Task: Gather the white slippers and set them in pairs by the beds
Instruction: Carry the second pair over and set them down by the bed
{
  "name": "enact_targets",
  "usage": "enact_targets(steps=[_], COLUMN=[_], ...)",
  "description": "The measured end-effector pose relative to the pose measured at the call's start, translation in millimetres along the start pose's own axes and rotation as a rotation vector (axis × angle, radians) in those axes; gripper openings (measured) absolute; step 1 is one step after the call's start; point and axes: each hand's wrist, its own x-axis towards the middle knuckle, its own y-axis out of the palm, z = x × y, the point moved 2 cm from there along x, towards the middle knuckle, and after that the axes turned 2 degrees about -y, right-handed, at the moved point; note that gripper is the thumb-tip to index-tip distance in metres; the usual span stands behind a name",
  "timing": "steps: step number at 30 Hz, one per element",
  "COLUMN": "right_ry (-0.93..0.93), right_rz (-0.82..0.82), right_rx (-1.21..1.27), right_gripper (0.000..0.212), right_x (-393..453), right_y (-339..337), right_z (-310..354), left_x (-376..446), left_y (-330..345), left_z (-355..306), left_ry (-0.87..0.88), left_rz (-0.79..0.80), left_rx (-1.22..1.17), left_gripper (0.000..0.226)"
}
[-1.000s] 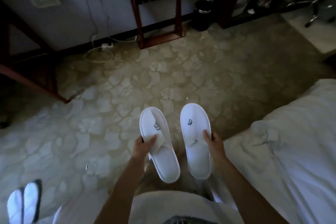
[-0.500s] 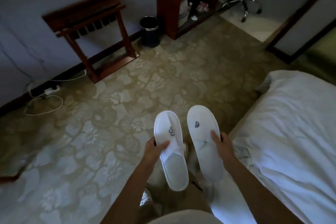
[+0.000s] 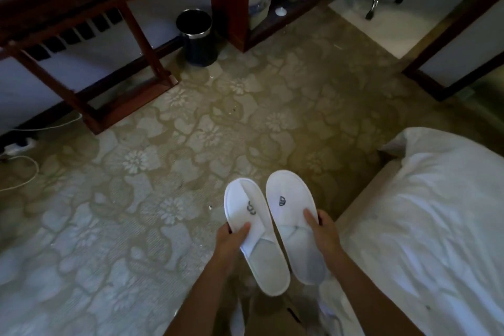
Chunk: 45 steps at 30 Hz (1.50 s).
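Both forearms are bare from the lower edge of the frame up to the wrists; no sleeve, watch, band or ring is visible. Left hand (image 3: 231, 237) and right hand (image 3: 323, 232) are bare, no gloves; thumbs and short nails show, fingers mostly hidden. At bottom centre of the frame, between the arms, a strip of pale whitish clothing shows, dim and blurred; garment type cannot be told.

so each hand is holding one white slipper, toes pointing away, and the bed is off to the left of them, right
Not quite. In the head view the bed lies to the right of them, not the left. The rest holds: left hand and right hand each hold one white slipper, toes pointing away.
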Motion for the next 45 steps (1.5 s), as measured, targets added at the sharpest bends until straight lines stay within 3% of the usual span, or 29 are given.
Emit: enact_targets(steps=[7, 14, 17, 22, 26, 31, 35, 39, 42, 45], right_ry=[0.016, 0.009, -0.041, -0.089, -0.135, -0.198, -0.224, -0.203, -0.203, -0.182], right_rz=[0.003, 0.046, 0.043, 0.082, 0.084, 0.057, 0.033, -0.109, -0.224, -0.295], right_rx=[-0.036, -0.172, -0.218, -0.282, -0.319, -0.33, -0.411, -0.411, -0.451, -0.575], right_gripper=[0.035, 0.028, 0.032, 0.03, 0.027, 0.024, 0.038, 0.049, 0.046, 0.048], right_x=[117, 281, 364, 479, 545, 584, 596, 599, 588, 554], right_y=[0, 42, 68, 114, 146, 160, 159, 169, 181, 184], right_z=[-1, -95, -160, -260, -320, -345, -342, -341, -338, -332], left_x=[94, 262, 346, 473, 538, 558, 559, 563, 553, 533], left_y=[63, 111, 130, 153, 162, 165, 172, 181, 183, 177], left_z=[4, 92, 152, 241, 291, 311, 308, 301, 293, 283], left_ry=[-0.077, -0.194, -0.173, -0.218, -0.204, -0.177, -0.222, -0.29, -0.32, -0.281], left_rz=[-0.084, -0.159, -0.141, -0.273, -0.339, -0.459, -0.484, -0.626, -0.706, -0.653], left_rx=[-0.05, -0.143, -0.148, -0.204, -0.119, 0.026, 0.138, 0.371, 0.297, 0.446], left_gripper=[0.043, 0.023, 0.04, 0.043, 0.071, 0.067, 0.092, 0.104, 0.107, 0.107])
